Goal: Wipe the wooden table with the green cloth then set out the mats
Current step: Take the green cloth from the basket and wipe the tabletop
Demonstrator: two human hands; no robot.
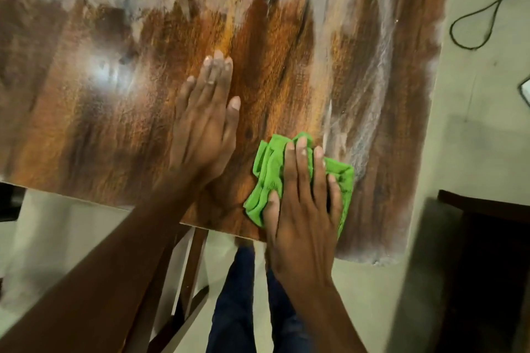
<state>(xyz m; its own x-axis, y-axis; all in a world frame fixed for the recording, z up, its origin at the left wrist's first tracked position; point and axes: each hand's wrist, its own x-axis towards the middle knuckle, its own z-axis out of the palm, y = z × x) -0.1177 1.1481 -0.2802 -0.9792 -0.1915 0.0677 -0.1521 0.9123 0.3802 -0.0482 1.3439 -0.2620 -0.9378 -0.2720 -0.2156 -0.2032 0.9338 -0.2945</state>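
Risk, first: grey-white dusty streaks across the upper and right parts of the frame, not yet cleared. Likely to be pushed off the right edge onto the floor, or smeared rather than lifted, if the bunched cloth is dragged flat without refolding.

Risk, second: cloth close to the near edge of the tabletop, lower centre of the frame. Could slip over that edge on a stroke toward the body, since only flat fingers pin it.

Risk, third: left hand planted on the surface, centre of the frame. Fresh prints probable on the part judged already wiped.

Green cloth: crumpled, lower centre-right of the frame, lying on the tabletop just inside the near edge. Folds showing to the left, above and to the right of the hand that covers it.

Right hand: laid palm-down on top of the cloth, fingers straight and slightly spread, pressing rather than gripping; thumb on the cloth's left folds. Nothing held inside a closed fist.

Left hand: flat on bare wood, fingers extended and together, holding nothing; just left of the cloth, not touching it. Pale dust on the fingertips.

Mats: none in view.

Also present: dark cable looped on the floor, upper right; dark furniture, lower right; person's legs in dark trousers below the tabletop edge.

Stage, as judged: wiping under way, mats not yet begun.
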